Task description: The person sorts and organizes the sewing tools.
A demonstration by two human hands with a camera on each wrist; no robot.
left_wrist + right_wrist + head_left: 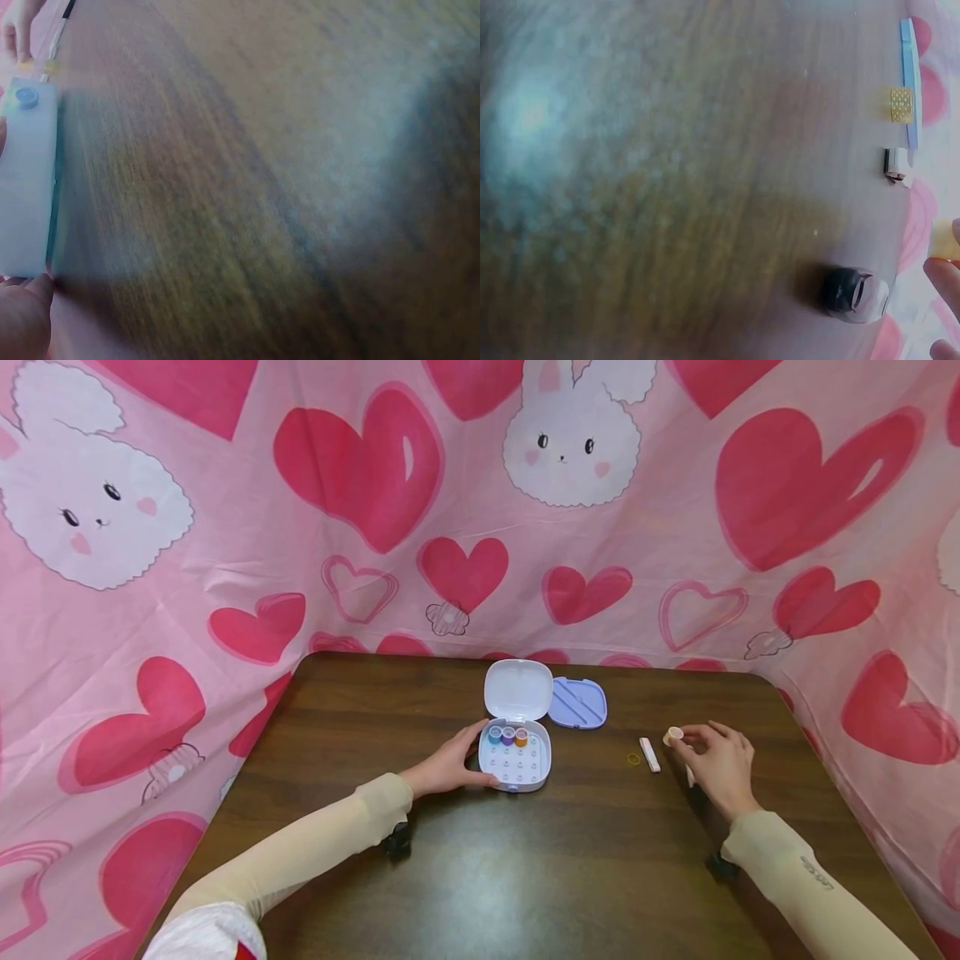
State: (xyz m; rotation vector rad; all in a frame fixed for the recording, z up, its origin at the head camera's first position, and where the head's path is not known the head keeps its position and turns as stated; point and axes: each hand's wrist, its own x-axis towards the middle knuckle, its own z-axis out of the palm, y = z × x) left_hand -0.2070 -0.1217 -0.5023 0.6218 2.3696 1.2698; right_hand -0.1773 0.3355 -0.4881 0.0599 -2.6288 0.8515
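A white sewing box (513, 785) lies on the table with its lid (517, 689) raised. Along the back of its pegged inside stand three thread spools: teal (495, 736), purple (508, 737) and orange (521, 737). My left hand (450, 764) grips the box's left side, thumb at the front corner and fingers toward the back. In the left wrist view, the front wall (30, 187) with its round button shows between thumb and fingers. Off to the right, my right hand (722, 767) pinches a cream thread spool (672, 736) above the table; the right wrist view catches only part of it.
A lilac tray (581, 702) with slanted ridges lies behind the box, to its right. Between box and right hand are a gold dimpled thimble (901, 105) and a slim white piece (649, 755). A dark object with a clear end (855, 294) lies below the right hand.
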